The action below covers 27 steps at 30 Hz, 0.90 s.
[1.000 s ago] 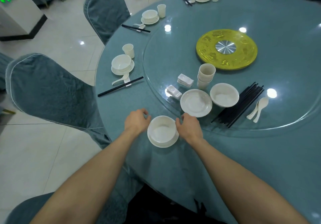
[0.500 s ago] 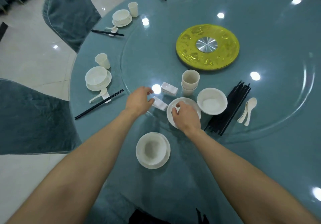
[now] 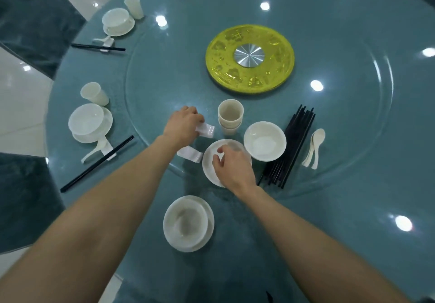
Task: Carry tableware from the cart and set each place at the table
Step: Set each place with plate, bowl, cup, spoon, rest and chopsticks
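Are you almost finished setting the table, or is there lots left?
Done: the near-left setting and far-left setting have bowl, plate, cup, spoon and chopsticks. In hand: the nearest place has only a bowl on its plate; the left hand grips a chopstick rest, the right hand rests on the spare plates. Left: stacked cups, spare bowl, black chopsticks, spoons.

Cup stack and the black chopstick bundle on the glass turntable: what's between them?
One empty white bowl sits between the cup stack and the black chopsticks, as the head view shows. Nothing else lies there.
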{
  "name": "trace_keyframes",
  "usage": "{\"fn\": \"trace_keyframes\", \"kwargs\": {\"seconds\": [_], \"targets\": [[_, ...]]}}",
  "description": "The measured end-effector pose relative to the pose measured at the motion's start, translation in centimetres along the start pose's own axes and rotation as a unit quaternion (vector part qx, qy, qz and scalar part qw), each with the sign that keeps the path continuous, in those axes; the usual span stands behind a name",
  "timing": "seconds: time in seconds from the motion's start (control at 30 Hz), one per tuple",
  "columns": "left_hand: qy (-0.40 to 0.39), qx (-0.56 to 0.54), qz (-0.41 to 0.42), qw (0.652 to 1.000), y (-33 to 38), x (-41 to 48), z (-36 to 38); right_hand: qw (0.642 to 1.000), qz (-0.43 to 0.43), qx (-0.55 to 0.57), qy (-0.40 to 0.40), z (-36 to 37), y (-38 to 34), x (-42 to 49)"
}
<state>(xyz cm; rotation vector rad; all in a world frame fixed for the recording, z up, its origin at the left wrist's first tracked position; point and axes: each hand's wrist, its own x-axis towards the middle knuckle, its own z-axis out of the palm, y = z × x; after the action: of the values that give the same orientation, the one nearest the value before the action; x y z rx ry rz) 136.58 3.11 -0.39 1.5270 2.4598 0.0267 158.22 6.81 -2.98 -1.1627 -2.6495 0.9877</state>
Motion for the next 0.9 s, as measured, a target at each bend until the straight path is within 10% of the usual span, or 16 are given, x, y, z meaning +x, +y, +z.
{"fn": "trace_keyframes", "kwargs": {"seconds": [0.9], "targets": [[-0.001, -0.075, 0.016, 0.997, 7.6, -16.1, -0.9, 0.987, -0.145, -0.064, -0.014, -2.7, 0.9, -7.9]]}}
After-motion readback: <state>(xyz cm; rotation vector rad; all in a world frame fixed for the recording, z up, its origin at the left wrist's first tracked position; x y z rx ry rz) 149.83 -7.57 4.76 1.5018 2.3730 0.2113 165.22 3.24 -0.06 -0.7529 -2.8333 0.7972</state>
